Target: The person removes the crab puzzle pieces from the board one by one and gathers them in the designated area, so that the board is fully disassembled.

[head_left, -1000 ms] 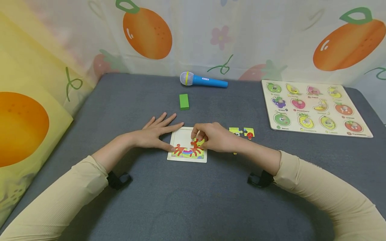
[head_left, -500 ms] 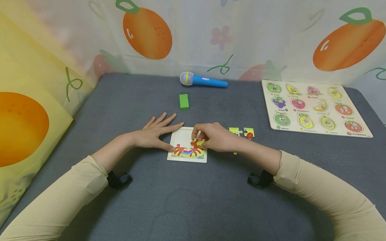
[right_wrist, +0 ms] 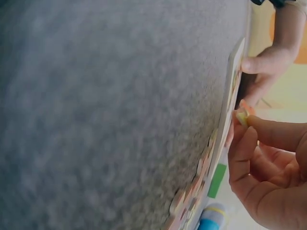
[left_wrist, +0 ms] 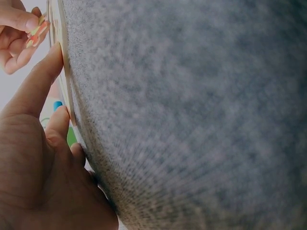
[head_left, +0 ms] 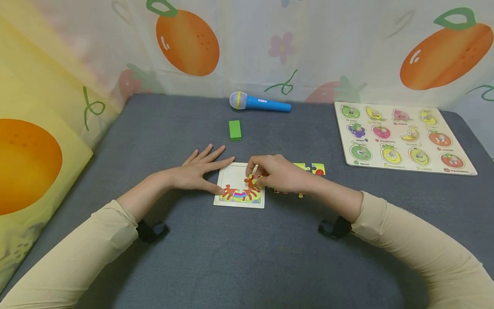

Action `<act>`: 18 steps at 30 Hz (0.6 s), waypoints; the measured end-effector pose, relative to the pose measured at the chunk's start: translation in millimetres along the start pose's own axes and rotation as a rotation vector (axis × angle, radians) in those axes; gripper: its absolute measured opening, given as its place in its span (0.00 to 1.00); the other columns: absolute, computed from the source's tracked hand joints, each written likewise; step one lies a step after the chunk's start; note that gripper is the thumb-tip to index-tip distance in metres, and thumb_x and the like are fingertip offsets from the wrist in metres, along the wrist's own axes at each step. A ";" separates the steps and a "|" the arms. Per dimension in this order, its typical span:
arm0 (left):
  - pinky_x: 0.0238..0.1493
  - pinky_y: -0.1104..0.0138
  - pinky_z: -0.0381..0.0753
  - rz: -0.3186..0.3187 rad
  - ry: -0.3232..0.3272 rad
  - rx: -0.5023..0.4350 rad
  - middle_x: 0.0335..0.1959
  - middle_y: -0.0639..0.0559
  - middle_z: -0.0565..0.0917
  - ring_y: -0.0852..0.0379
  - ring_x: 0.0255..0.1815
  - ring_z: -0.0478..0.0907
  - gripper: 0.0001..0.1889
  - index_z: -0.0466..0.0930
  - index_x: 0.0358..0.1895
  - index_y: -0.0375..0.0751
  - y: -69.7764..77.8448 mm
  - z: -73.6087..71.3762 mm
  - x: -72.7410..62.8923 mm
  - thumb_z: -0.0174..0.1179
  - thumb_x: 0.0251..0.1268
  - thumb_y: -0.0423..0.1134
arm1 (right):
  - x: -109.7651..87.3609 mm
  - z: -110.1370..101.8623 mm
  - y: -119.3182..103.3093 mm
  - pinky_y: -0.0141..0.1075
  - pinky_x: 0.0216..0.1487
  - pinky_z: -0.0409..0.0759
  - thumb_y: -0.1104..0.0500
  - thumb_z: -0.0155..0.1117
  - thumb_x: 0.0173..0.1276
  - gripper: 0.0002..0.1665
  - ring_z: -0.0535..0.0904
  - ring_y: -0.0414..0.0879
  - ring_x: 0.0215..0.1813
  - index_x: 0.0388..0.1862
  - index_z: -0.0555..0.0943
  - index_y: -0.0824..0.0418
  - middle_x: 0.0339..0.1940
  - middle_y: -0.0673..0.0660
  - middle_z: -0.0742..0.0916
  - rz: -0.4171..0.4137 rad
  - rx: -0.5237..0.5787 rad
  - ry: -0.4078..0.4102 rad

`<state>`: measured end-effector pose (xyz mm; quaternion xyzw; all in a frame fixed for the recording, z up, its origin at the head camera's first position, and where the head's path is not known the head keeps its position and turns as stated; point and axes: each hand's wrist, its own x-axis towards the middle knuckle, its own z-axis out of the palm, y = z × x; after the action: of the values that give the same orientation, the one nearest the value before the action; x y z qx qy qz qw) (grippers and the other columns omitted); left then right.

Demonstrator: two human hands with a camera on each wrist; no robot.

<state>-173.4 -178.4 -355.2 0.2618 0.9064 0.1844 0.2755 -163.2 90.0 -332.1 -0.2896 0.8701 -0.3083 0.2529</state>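
Note:
My right hand (head_left: 283, 174) pinches a red and yellow jigsaw piece (head_left: 251, 182) between thumb and fingers, over the right side of a pale puzzle tray (head_left: 239, 206). In the right wrist view, the jigsaw piece (right_wrist: 242, 118) stands off the tray, tilted. A row of fitted pieces (head_left: 240, 196) with red legs and a rainbow band fills the tray's near side. My left hand (head_left: 194, 174) lies with fingers spread at the tray's left edge, thumb on its near left corner and index fingertip at the far left corner.
Loose jigsaw pieces (head_left: 318, 168) lie right of the tray, partly hidden by my right hand and forearm. Behind the tray are a green block (head_left: 235, 130) and a blue toy microphone (head_left: 266, 104). A fruit puzzle board (head_left: 403, 139) lies at the back right.
My right hand has risen slightly with the jigsaw piece, which now sits apart from the fitted row. The left hand stays in place.

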 end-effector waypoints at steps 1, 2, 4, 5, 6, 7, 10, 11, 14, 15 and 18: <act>0.77 0.38 0.22 0.001 0.000 -0.001 0.84 0.52 0.32 0.41 0.83 0.21 0.48 0.46 0.80 0.64 0.3 -0.2 -0.1 0.64 0.60 0.61 | -0.7 -0.9 0.3 0.32 0.26 0.74 0.63 0.64 0.69 0.12 0.74 0.43 0.23 0.50 0.79 0.56 0.38 0.55 0.86 0.002 0.003 0.004; 0.77 0.38 0.22 0.001 -0.001 -0.002 0.84 0.52 0.32 0.41 0.83 0.21 0.48 0.46 0.80 0.64 0.7 -0.4 -0.2 0.64 0.60 0.61 | -1.4 -1.9 0.8 0.32 0.27 0.75 0.62 0.64 0.69 0.12 0.74 0.43 0.24 0.50 0.80 0.56 0.38 0.55 0.86 0.002 0.004 0.009; 0.77 0.37 0.22 0.002 -0.001 -0.006 0.84 0.52 0.33 0.41 0.83 0.22 0.47 0.46 0.80 0.63 1.0 -0.6 -0.3 0.64 0.60 0.61 | -3.1 -4.1 1.8 0.32 0.31 0.75 0.63 0.65 0.68 0.12 0.76 0.43 0.29 0.50 0.80 0.56 0.38 0.54 0.86 -0.006 0.005 0.023; 0.77 0.37 0.22 0.004 0.000 -0.009 0.84 0.51 0.33 0.40 0.83 0.22 0.48 0.47 0.80 0.63 1.1 -0.5 -0.3 0.64 0.60 0.61 | -4.1 -5.2 2.5 0.32 0.34 0.75 0.63 0.65 0.68 0.12 0.76 0.43 0.31 0.50 0.80 0.56 0.38 0.54 0.86 -0.015 0.000 0.032; 0.77 0.37 0.23 0.007 0.001 -0.012 0.84 0.50 0.34 0.40 0.83 0.22 0.48 0.47 0.80 0.63 1.3 -0.5 -0.3 0.64 0.60 0.61 | -5.0 -6.4 3.1 0.32 0.35 0.75 0.63 0.65 0.68 0.12 0.77 0.43 0.32 0.49 0.80 0.56 0.37 0.54 0.86 -0.024 -0.003 0.040; 0.77 0.37 0.23 0.008 0.002 -0.015 0.84 0.50 0.34 0.40 0.83 0.22 0.48 0.47 0.80 0.63 1.4 -0.4 -0.3 0.64 0.60 0.61 | -6.0 -7.6 3.9 0.33 0.36 0.75 0.62 0.66 0.67 0.12 0.77 0.43 0.33 0.49 0.80 0.57 0.37 0.54 0.86 -0.032 -0.003 0.048; 0.77 0.37 0.23 0.007 0.006 -0.016 0.84 0.50 0.34 0.40 0.83 0.22 0.48 0.47 0.80 0.63 1.1 0.0 -0.4 0.64 0.59 0.61 | -9.3 -11.6 7.8 0.33 0.37 0.75 0.62 0.66 0.67 0.11 0.76 0.43 0.32 0.49 0.81 0.57 0.35 0.54 0.85 -0.044 -0.001 0.064; 0.77 0.36 0.23 0.008 0.006 -0.017 0.84 0.50 0.34 0.40 0.83 0.22 0.48 0.47 0.80 0.63 1.1 0.1 -0.5 0.64 0.59 0.61 | -10.5 -13.2 9.4 0.33 0.37 0.75 0.62 0.65 0.67 0.11 0.76 0.43 0.32 0.49 0.81 0.57 0.35 0.54 0.84 -0.046 -0.001 0.066; 0.77 0.37 0.23 0.002 0.004 -0.012 0.84 0.51 0.34 0.41 0.83 0.22 0.48 0.47 0.80 0.63 1.3 -0.2 -0.6 0.64 0.59 0.61 | -15.6 -18.5 14.6 0.34 0.37 0.75 0.63 0.65 0.68 0.11 0.76 0.43 0.32 0.49 0.82 0.56 0.35 0.54 0.84 -0.031 0.002 0.068; 0.77 0.37 0.23 0.003 0.003 -0.012 0.84 0.51 0.34 0.40 0.83 0.22 0.48 0.47 0.80 0.63 1.4 -0.3 -0.5 0.64 0.60 0.60 | -17.6 -20.5 16.4 0.34 0.36 0.76 0.63 0.65 0.68 0.11 0.76 0.44 0.32 0.49 0.82 0.55 0.36 0.54 0.83 -0.023 0.005 0.069; 0.77 0.38 0.22 0.001 0.003 -0.008 0.84 0.52 0.33 0.41 0.83 0.22 0.48 0.47 0.80 0.63 1.5 -0.8 -0.8 0.64 0.60 0.60 | -23.8 -27.4 22.6 0.35 0.36 0.76 0.64 0.65 0.67 0.12 0.77 0.44 0.32 0.48 0.83 0.55 0.36 0.53 0.84 -0.007 0.012 0.073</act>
<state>-172.7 -177.8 -353.5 0.2609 0.9059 0.1885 0.2752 -171.3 130.9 -322.6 -0.2797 0.8759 -0.3246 0.2217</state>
